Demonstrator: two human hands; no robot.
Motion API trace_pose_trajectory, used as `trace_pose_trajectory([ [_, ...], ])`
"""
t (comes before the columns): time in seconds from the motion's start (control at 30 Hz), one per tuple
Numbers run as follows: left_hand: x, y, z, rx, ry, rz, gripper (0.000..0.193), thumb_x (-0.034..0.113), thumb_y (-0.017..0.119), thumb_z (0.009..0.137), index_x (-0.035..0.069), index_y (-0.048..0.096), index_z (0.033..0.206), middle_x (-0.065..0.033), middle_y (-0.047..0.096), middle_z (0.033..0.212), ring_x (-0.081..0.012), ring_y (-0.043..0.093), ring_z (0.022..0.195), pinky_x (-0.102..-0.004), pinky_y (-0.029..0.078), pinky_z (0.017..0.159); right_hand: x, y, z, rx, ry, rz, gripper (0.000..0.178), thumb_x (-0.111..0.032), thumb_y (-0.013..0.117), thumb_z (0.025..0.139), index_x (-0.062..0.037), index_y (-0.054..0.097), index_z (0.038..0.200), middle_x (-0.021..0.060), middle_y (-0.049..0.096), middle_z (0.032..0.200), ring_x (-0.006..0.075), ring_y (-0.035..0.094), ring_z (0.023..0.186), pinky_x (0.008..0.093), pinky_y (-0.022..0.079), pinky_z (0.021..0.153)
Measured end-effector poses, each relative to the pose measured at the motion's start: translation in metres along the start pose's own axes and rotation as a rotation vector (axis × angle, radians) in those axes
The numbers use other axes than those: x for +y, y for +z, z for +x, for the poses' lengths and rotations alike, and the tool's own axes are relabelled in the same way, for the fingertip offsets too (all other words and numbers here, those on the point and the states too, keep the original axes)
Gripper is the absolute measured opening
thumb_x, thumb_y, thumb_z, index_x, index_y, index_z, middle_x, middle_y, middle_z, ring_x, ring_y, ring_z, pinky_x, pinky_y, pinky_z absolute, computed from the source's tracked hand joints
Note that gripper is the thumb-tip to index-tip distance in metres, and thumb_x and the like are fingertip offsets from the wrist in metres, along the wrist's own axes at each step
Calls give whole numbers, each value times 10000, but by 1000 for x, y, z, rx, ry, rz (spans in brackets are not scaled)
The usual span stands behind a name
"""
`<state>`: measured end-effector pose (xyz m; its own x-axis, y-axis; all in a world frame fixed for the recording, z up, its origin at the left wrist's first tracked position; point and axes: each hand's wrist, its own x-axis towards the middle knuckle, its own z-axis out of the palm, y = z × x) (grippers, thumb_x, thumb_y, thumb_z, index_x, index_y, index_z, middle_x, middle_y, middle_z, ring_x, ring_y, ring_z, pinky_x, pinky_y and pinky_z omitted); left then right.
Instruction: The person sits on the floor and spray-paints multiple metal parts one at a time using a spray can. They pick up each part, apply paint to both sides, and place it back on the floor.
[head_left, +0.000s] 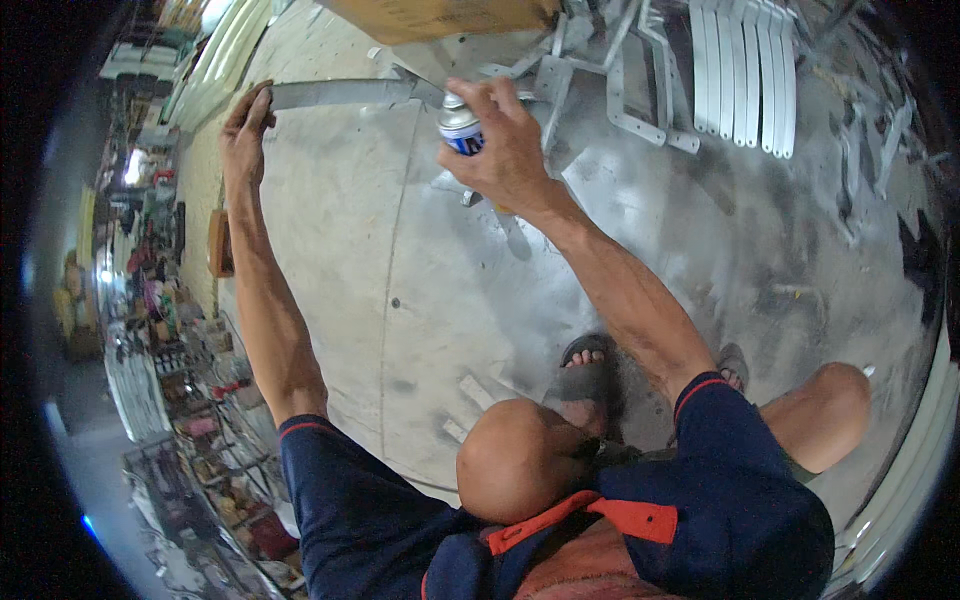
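Observation:
My left hand [247,125] pinches the left end of a long flat grey metal strip [340,95], held up above the floor. The strip reaches right toward a spray can [461,130] with a blue and silver body. My right hand [505,145] is wrapped round that can, with a finger over its top. The can hides part of the strip's far end, and my fingers cover much of the can. I cannot make out any spray in the air.
A row of curved white metal slats [745,75] lies at the upper right, beside bent grey brackets [640,85]. A cardboard box [440,18] stands at the top. Grey paint marks the floor [400,260]. Cluttered shelves [200,400] line the left. My sandalled foot [585,375] is below.

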<state>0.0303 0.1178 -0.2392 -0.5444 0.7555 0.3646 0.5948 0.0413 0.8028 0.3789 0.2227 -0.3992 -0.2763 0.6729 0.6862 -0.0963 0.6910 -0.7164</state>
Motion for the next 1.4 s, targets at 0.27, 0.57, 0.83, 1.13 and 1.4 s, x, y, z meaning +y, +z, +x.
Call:
trace_pose_trajectory([
  [0.27,2,15,-6,88,-25,-98,332,199,737,1044,-7,745,1304,-15,707,981,-113,597,831,-279,496,772,10,-1,-30,-69,55,-51,734,-199,867,754,-201,565,1423,167,552,1286,348,738,938,450,666,735],
  [0.57,-21,-13,2,153,-97,-146,289,190,738,1041,0,762,1258,-34,742,1004,-122,642,844,-298,536,788,22,9,-34,-40,-48,-27,700,-208,867,747,-222,604,1395,169,537,1207,333,722,915,428,662,705],
  [0.83,-50,-54,-4,159,-132,-139,355,223,728,1051,-20,711,1310,-67,735,1149,-166,682,988,-347,572,879,18,26,-36,-120,5,20,689,-182,857,761,-187,589,1396,169,526,1160,340,710,916,460,643,713],
  [1.13,-48,-50,-18,218,-143,-126,338,212,740,1043,-9,737,1298,-68,757,1162,-140,673,965,-306,553,854,19,36,-36,-296,123,-99,696,-215,870,758,-208,610,1404,132,535,1163,282,727,857,388,668,649],
  [1.4,-40,-42,-34,247,-170,-114,341,235,740,1044,16,746,1305,-63,748,1154,-131,662,964,-294,543,847,32,31,-45,-274,182,-92,715,-195,850,738,-192,554,1389,190,532,1132,414,695,967,529,622,759],
])
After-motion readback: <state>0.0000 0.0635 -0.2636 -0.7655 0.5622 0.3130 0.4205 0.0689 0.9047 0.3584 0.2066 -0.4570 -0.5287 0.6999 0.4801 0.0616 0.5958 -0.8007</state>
